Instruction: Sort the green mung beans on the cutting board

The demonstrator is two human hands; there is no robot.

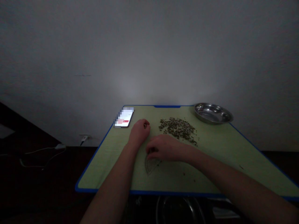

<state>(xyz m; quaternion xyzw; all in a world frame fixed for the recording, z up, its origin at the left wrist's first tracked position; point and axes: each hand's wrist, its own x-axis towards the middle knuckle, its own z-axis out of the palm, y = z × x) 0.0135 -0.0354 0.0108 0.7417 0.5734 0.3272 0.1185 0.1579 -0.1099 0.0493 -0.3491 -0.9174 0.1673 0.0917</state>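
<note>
A pile of small dark-green beans (178,128) lies spread on the pale green table (221,149), toward the back. My left hand (139,131) rests on the table left of the pile, fingers curled into a loose fist around something I cannot make out. My right hand (166,148) lies just in front of the pile, fingers bent and pressed down on a clear plastic protractor (151,165), whose curved edge sticks out below the hand.
A steel bowl (213,113) sits at the table's back right corner. A lit phone (124,118) lies at the back left. The table has a blue rim (102,190). A white wall rises behind; cables lie on the dark floor (42,152) to the left.
</note>
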